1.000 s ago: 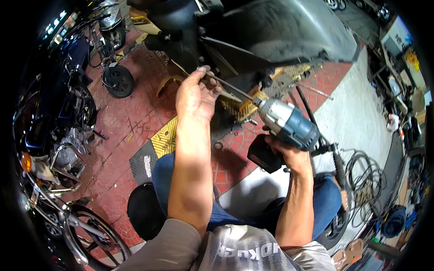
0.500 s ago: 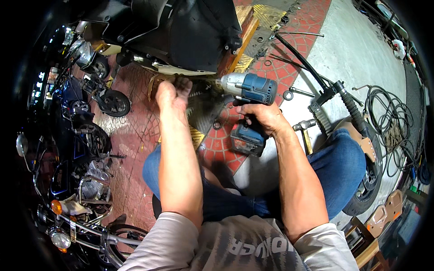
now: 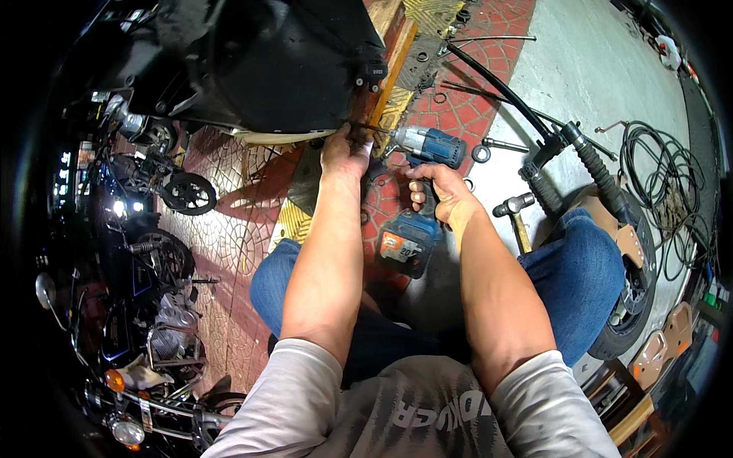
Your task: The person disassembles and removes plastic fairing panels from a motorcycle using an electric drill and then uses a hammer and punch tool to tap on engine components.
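Observation:
In my right hand is the grip of a blue and silver cordless impact driver, its fingers wrapped round the handle. The driver points left, and its battery pack hangs below. A long thin bit reaches from its nose toward the lower edge of a large black plastic panel. Under that edge, at the bit's tip, my left hand has its fingers curled together. Whatever they hold is hidden.
A hammer lies by my right knee, near a fork assembly with rubber boots. Rings and a bolt are on the floor. A coiled black cable lies far right. Motorcycles stand at left; a wooden beam sits beside the panel.
My left hand has moved right to the bit's tip and its fingers have drawn together. The driver has turned slightly, its nose under the panel's corner. The view has shifted a little.

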`<state>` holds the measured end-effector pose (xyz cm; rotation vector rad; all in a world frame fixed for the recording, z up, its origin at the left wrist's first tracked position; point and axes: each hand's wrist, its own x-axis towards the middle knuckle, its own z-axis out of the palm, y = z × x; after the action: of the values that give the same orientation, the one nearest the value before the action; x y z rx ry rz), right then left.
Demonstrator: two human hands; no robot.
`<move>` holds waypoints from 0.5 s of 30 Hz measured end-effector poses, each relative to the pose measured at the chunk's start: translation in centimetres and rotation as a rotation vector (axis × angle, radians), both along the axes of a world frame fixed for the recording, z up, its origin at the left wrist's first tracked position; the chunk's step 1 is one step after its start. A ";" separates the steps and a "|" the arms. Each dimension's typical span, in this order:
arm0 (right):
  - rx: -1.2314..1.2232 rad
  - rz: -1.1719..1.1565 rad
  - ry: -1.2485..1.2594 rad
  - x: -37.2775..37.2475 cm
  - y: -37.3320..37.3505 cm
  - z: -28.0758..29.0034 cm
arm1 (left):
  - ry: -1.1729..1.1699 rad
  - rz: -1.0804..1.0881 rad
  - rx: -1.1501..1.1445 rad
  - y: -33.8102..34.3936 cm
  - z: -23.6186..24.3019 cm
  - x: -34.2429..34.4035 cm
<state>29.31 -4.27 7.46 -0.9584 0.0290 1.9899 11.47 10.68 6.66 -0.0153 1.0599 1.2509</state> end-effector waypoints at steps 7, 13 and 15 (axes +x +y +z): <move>-0.001 -0.016 0.103 -1.9 1.3 -3.5 | 0.143 -0.080 0.027 1.3 -2.1 -0.5; 0.008 -0.061 0.050 -2.7 1.7 -3.3 | 0.206 -0.104 0.068 1.0 -0.9 -0.4; 0.018 -0.055 0.061 -3.2 1.7 -3.6 | 0.215 -0.096 0.063 1.1 -1.1 -0.3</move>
<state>26.14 -2.60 3.88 -0.8761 0.0703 1.9648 11.20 11.80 5.61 0.2204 1.1915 1.2165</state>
